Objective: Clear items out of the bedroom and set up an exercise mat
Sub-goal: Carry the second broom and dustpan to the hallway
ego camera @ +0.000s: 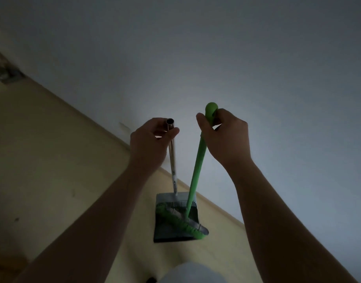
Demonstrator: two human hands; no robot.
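A dustpan (171,229) with a long silver metal handle (173,160) stands on the yellowish floor against a white wall. My left hand (149,144) pinches the top of that handle between thumb and fingers. A green broom (196,170) leans beside it, its green bristle head (183,221) lying across the dustpan. My right hand (226,135) grips the top of the green broom stick just under its rounded end cap (211,108). No exercise mat is in view.
The white wall (236,58) fills the upper and right part of the view and meets the floor (42,160) along a diagonal line. Something dark and blurred sits in the far left corner (4,72). The room is dim.
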